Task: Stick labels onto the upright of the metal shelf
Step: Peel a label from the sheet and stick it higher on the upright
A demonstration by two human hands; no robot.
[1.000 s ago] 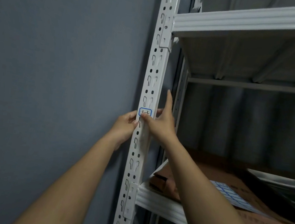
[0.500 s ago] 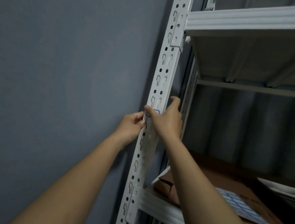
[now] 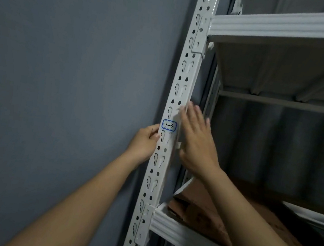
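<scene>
Right hand (image 3: 196,140) has lifted off, fingers now spread beside the upright (image 3: 178,96), uncovering the label (image 3: 169,125) stuck flat there; left hand (image 3: 146,141) still grips the upright's edge, so this label looks placed.

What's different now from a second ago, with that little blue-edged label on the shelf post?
The right hand has come off the label: its fingertip pressed on it before, and now the fingers are straight, lying along the right edge of the upright. The label, marked 1-3, now shows whole, stuck on the post. The left hand stays at the upright's left edge just below the label.
</scene>
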